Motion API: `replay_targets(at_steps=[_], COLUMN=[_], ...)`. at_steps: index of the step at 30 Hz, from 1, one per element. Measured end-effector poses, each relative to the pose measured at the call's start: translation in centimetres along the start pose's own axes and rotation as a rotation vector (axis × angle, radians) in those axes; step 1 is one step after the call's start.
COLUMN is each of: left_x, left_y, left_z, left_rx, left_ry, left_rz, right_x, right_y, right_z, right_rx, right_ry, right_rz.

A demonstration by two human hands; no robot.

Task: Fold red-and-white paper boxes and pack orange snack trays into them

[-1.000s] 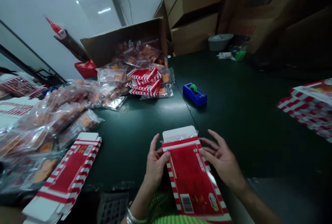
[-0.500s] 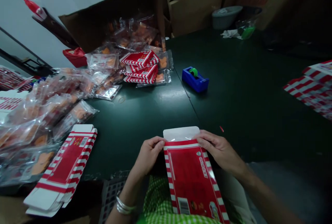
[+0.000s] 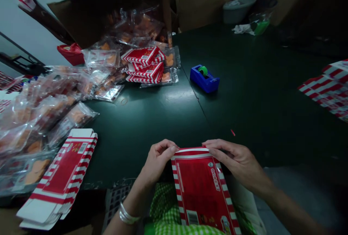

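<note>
A red cardboard box (image 3: 199,188) with red-and-white striped edges rests against my green checked apron, its top end towards the table. My left hand (image 3: 160,159) pinches the top left corner, thumb on the front. At the top right corner my right hand (image 3: 231,157) grips the box, fingers bent over the edge. The top flap is folded over between the two hands, so the inside of the box is hidden. To the left lies a small stack of flattened boxes (image 3: 66,168) in the same print.
Clear bags of orange pieces (image 3: 54,108) heap along the left. Finished-looking red boxes (image 3: 145,64) are stacked at the back. A blue tape dispenser (image 3: 204,79) stands mid-table. More striped boxes (image 3: 328,90) sit at the right edge, and a grey tub (image 3: 236,12) at the back.
The white top flap, which stood up between my hands, is now folded down over the box's opening. Both hands have closed in along the top edge.
</note>
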State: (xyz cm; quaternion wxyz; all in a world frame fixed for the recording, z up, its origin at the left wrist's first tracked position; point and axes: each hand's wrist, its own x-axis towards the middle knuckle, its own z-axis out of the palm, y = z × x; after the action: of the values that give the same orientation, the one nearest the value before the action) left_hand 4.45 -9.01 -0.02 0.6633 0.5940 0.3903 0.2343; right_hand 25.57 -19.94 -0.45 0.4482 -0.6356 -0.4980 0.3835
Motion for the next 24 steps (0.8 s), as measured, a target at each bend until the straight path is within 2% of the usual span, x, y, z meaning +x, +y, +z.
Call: replay_targets(at_steps=[3, 6, 9, 13, 16, 20, 24], left_x=[0.2, 0.8, 1.6, 2.8, 3.0, 1.4, -0.6], left_y=[0.3, 1.6, 3.0, 3.7, 3.3, 2.0, 0.8], left_z=[1.0, 1.2, 0.9, 0.4, 0.2, 0.4, 1.0], left_rx=[0.004, 0.021, 0.016, 0.054, 0.179, 0.223, 0.146], left_ry=[0.030, -0.065, -0.104, -0.094, -0.092, -0.060, 0.105], left_rz=[-0.042, -0.097, -0.169, -0.193, -0.069, 0.023, 0.057], right_x=[0.8, 2.4, 3.7, 4.4, 3.8, 1.6, -0.6], right_y=[-0.8, -1.6, -2.2, -2.8, -2.8, -1.8, -0.6], right_z=[-0.8, -1.8, -2.2, -1.5, -0.7, -0.4, -0.7], right_rx=[0.053, 0.106, 0.139, 0.098, 0.056, 0.053, 0.015], right_ry=[-0.105, -0.214, -0.244, -0.174, -0.081, 0.006, 0.105], right_rz=[0.074, 0.168, 0.274, 0.259, 0.145, 0.094, 0.069])
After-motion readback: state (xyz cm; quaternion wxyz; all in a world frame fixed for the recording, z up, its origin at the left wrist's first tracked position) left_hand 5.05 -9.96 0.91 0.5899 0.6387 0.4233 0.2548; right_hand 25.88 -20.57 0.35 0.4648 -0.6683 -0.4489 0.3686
